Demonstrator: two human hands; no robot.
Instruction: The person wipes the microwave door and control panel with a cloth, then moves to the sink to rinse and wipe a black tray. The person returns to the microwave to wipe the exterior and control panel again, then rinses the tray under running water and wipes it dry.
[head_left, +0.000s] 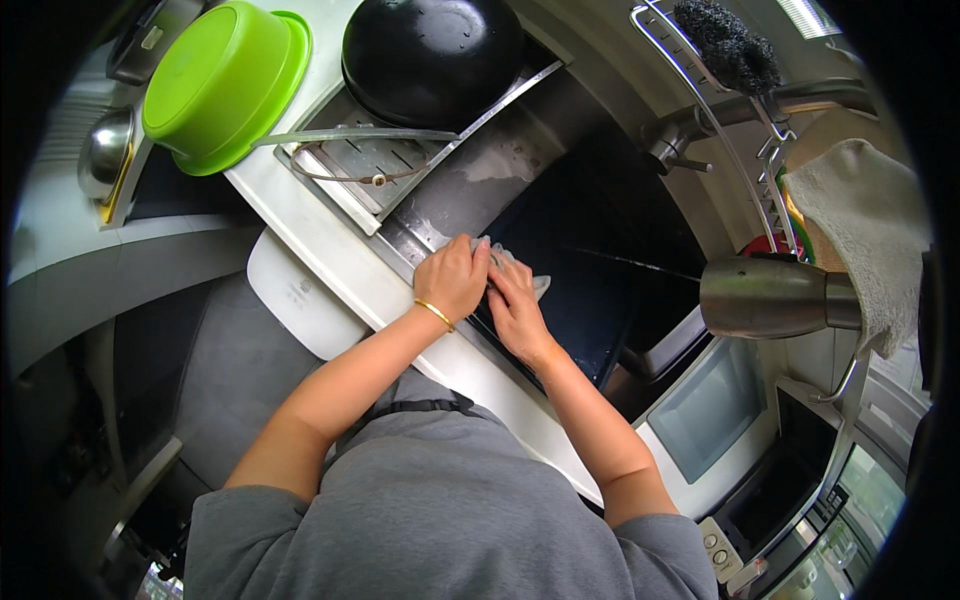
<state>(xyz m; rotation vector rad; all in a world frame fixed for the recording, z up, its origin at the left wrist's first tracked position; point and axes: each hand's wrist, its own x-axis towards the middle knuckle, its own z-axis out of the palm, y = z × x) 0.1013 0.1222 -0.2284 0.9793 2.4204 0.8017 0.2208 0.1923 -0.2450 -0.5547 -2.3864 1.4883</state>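
Over the near edge of a stainless steel sink, my left hand and my right hand meet around a crumpled pale wet cloth. The cloth shows between the fingers and beyond the right hand; much of it is hidden. A gold bangle circles my left wrist. Beneath the hands, a large dark flat tray or board slants in the sink. A thin line of water runs from the metal faucet head at the right towards the dark surface.
An upturned black wok stands on the rack beyond the left hand. A green plastic basin leans at upper left. Wire shelving holds a dark scrubber; a beige towel hangs at right. A grey tray lies on the counter.
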